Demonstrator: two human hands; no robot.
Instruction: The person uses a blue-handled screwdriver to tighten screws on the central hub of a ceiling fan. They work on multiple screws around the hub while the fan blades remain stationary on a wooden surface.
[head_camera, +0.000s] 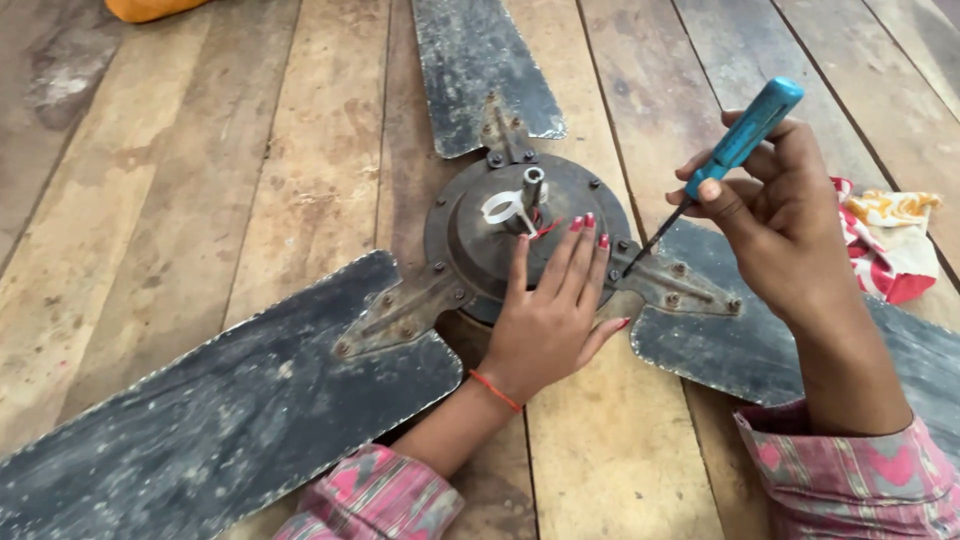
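An old, dirty ceiling fan lies flat on wooden planks, its round motor housing (470, 225) in the middle and three dark blades spreading out: one far (480, 60), one near left (220, 420), one right (800, 350). My left hand (550, 320) rests flat on the housing's near right edge, fingers spread. My right hand (780, 230) grips a blue-handled screwdriver (745, 135). Its tip sits on a screw at the right blade's rusty bracket (665, 285), close to the housing rim.
A crumpled red, white and yellow cloth (890, 240) lies on the planks to the right. Something orange (150, 8) shows at the top left edge. A short metal shaft with red wires (532, 195) sticks up from the housing's centre.
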